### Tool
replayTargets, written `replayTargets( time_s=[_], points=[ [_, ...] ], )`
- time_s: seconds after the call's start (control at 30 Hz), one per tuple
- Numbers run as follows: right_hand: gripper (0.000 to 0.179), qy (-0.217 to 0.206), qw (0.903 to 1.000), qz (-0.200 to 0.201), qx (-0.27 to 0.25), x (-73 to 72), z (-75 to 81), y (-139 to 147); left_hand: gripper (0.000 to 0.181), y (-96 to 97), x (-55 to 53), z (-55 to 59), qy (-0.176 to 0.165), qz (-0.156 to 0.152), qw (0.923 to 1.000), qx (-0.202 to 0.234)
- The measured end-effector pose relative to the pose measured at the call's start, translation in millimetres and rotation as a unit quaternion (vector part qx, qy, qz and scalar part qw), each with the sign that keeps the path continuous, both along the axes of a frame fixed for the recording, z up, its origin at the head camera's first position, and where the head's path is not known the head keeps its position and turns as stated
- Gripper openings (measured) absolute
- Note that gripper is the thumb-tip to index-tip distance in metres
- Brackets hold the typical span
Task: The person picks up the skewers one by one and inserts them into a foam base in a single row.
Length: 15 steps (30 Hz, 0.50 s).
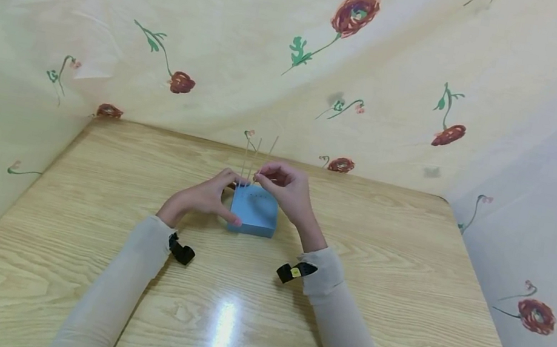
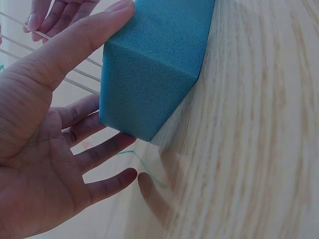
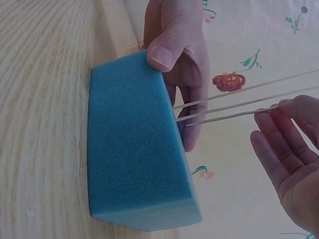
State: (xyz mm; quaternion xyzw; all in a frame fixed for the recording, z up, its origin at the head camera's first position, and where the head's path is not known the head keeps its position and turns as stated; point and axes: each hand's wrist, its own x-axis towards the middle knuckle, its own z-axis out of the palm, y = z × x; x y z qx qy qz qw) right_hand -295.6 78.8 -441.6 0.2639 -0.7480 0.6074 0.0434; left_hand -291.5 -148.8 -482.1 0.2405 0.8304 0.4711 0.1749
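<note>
A blue foam block (image 1: 256,214) rests on the table, a row of small dark holes in its top. Two thin wooden skewers (image 3: 234,92) stand upright in it near its far left corner. My left hand (image 1: 208,194) spans the block's left side and grips it, thumb at the near edge and fingers round the far side. Thumb and fingertips of my right hand (image 1: 288,190) pinch a third skewer (image 3: 222,118) above the far part of the block. The lower tip of this skewer is close to the block's top in the right wrist view.
The wood-grain table (image 1: 377,313) runs back to a flower-printed cloth (image 1: 245,39) hanging behind and at the sides. Black wrist cameras are strapped to the left wrist (image 1: 181,250) and the right wrist (image 1: 295,272). A light glare lies on the tabletop in front.
</note>
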Motion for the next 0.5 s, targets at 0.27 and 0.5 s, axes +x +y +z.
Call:
replayTargets(
  time_s=[0.27, 0.5],
  points=[
    [0.011, -0.003, 1.0000, 0.001, -0.001, -0.8, -1.0, -0.7, 0.090, 0.2, -0.7, -0.4, 0.001, 0.002, 1.0000, -0.001],
    [0.010, -0.007, 1.0000, 0.004, 0.001, 0.5, -1.0, -1.8, 0.088, 0.1, 0.1, 0.7, -0.001, 0.001, 1.0000, 0.005]
  ],
)
